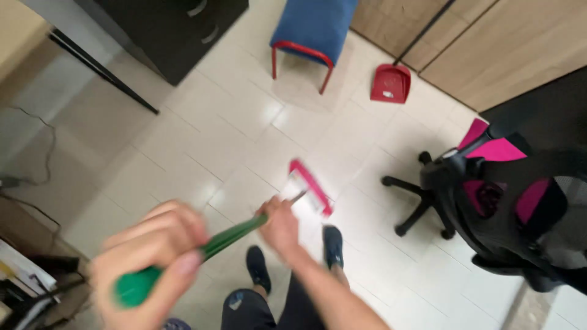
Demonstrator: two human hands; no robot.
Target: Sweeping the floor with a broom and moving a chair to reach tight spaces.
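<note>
Gripping one green broom handle [232, 235]: left hand [153, 256] fingers wrapped near its top; right hand [281, 223] fingers wrapped lower.

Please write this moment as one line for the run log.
left hand: grips green broom handle top | right hand: grips handle lower | pink broom head: on tile floor | red dustpan: by cabinet

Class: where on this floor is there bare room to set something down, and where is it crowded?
Bare tiles lie between the black cabinet, the blue stool and the broom head. It is crowded around the office chair and the clutter at the left edge.
</note>
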